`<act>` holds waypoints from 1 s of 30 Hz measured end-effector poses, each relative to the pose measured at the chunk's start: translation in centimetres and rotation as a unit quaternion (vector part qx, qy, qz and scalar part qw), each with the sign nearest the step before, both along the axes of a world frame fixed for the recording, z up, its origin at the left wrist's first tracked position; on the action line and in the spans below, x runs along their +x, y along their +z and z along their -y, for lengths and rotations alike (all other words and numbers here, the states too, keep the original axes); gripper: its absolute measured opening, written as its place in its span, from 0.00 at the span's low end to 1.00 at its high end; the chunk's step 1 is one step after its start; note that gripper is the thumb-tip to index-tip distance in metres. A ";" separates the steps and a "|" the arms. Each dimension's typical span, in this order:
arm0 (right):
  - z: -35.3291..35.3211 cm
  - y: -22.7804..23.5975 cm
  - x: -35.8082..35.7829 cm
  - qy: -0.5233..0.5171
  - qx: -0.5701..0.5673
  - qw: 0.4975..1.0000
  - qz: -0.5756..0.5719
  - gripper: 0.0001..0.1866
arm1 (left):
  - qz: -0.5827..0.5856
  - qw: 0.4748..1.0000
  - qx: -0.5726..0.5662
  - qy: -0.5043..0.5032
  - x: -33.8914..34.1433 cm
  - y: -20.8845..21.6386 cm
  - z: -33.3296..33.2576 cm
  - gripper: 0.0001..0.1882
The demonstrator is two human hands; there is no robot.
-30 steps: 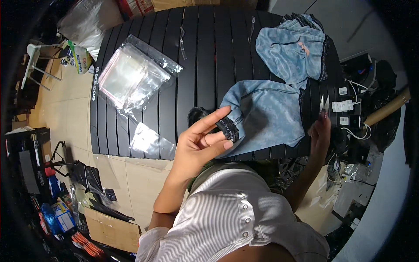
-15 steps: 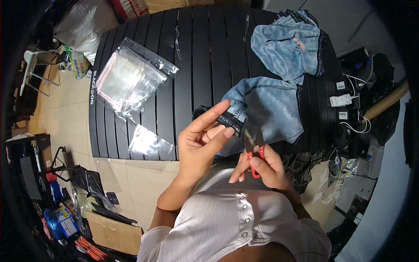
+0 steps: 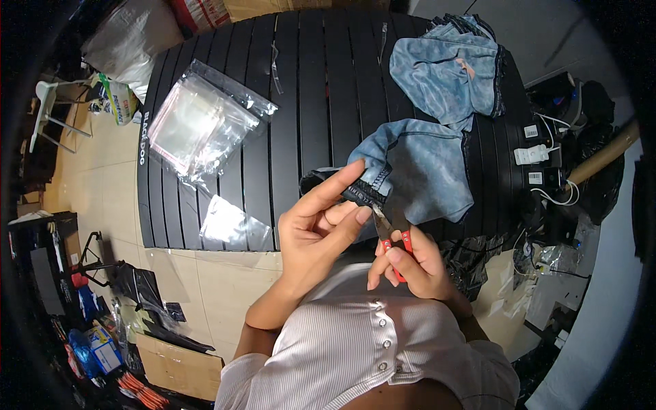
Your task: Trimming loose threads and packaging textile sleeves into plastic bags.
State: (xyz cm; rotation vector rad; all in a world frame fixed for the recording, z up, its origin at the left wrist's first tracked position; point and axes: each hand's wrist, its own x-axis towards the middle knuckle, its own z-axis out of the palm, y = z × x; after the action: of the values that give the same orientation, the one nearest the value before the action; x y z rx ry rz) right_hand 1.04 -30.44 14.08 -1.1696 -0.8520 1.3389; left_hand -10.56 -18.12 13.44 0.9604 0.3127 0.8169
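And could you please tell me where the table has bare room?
The black table is bare between the clear bags and far blue cloth, edged by plastic strips. Crowded: around the left hand, held garment, right hand and red scissors.

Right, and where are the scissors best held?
Probably by the red handles, approached from the lower right, where the right hand is: the blades point up and left toward the black band in the left hand, so the handles face away from the cloth.

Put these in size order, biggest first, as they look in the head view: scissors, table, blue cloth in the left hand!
1. Table
2. Blue cloth
3. Scissors, partly hidden by the right hand
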 end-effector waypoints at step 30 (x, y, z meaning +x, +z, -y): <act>-2.1 -0.4 0.2 -0.254 0.124 0.792 0.541 0.18 | -0.095 0.995 -0.020 0.031 0.9 0.8 0.8 0.24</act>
State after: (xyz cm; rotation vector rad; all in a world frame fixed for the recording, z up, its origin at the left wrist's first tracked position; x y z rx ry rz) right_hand 1.28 -28.36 13.67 -1.7845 -1.3087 -0.0110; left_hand -9.66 -18.88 14.25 0.9961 0.5228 0.7740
